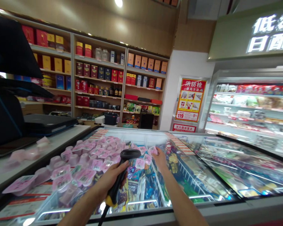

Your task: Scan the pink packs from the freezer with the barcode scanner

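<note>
My left hand (112,176) is wrapped around the handle of a black barcode scanner (118,180) with a yellow end and a cable running down. The scanner's head points forward over the glass lid. To its right, my right hand (159,159) pinches a small pink sealed cup (152,150) by its edge. Two more pink cups (143,160) lie just left of those fingers, labels up. A large heap of similar pink cups (94,153) with barcode labels covers the left part of the chest freezer's glass top (141,136).
Packaged frozen goods (136,188) show through the glass. On the left counter (4,175) are more pink cups (25,155) and a dark checkout machine (9,94). Shelves of boxes (99,73) stand behind; a lit chilled cabinet (250,110) is at right.
</note>
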Demonstrator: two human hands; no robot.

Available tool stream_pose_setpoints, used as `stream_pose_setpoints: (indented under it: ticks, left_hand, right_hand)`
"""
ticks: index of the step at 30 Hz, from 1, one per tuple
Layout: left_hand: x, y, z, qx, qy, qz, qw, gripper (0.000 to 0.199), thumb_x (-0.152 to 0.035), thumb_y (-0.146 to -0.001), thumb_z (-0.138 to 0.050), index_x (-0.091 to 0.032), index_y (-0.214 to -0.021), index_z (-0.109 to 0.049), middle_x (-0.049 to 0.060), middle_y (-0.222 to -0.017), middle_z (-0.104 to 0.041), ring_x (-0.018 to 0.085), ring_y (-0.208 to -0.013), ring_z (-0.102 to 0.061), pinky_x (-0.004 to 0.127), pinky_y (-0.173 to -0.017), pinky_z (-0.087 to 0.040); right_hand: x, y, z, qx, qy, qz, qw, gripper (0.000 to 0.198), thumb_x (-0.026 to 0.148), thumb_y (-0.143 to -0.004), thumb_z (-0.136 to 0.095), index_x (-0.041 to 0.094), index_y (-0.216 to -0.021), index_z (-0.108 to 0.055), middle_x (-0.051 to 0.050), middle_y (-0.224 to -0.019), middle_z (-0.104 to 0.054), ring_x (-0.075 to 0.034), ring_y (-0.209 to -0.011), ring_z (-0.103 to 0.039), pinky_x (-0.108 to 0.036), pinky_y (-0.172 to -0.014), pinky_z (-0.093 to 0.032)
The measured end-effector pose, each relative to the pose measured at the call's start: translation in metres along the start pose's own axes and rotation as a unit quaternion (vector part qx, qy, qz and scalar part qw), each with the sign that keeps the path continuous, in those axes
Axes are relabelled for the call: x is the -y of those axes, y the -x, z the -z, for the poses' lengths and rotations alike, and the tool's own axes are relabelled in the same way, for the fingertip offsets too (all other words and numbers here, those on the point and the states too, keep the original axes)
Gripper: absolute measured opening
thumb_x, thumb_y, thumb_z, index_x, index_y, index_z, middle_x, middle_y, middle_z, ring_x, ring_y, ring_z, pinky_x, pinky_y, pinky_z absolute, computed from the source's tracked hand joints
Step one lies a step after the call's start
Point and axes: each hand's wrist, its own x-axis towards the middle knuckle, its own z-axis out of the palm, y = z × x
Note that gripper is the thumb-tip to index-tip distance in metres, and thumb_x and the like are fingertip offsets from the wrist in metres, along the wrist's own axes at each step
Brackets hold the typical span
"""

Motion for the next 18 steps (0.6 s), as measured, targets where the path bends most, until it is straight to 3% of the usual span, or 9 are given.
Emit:
stream_pose_setpoints:
  ticks: [8, 14, 18]
  left_hand:
    - [-0.002, 0.0, -0.01, 0.019, 0.014, -0.015, 1.0, 0.031, -0.045, -0.066, -0.054, -0.017, -0.057, -0.045, -0.006, -0.042, -0.048, 0.006, -0.034, -0.042, 0.018, -0.036, -0.032]
    - [0.007, -0.004, 0.002, 0.001, 0.022, -0.011, 1.0, 0.03, -0.045, -0.065, -0.055, -0.017, -0.059, -0.047, -0.006, -0.043, -0.05, 0.005, -0.033, -0.042, 0.017, -0.035, -0.032]
    - [0.013, -0.006, 0.01, -0.029, 0.021, 0.0, 0.999, 0.031, -0.047, -0.065, -0.054, -0.017, -0.064, -0.049, -0.005, -0.046, -0.053, 0.005, -0.033, -0.043, 0.017, -0.035, -0.033]
  right_hand:
    - [0.007, 0.005, -0.006, 0.017, 0.003, 0.006, 1.0, 0.043, 0.022, -0.061, -0.047, 0.016, -0.102, -0.055, -0.004, -0.086, -0.065, -0.018, -0.072, -0.058, -0.028, -0.067, -0.044]
    - [0.002, 0.006, -0.007, 0.016, 0.003, -0.009, 1.0, 0.044, 0.028, -0.064, -0.045, 0.015, -0.105, -0.053, -0.005, -0.087, -0.064, -0.018, -0.073, -0.058, -0.026, -0.064, -0.044]
    - [-0.005, -0.002, -0.004, 0.017, 0.056, -0.039, 0.998, 0.045, 0.037, -0.069, -0.04, 0.012, -0.103, -0.054, -0.008, -0.084, -0.064, -0.021, -0.077, -0.058, -0.027, -0.065, -0.043]
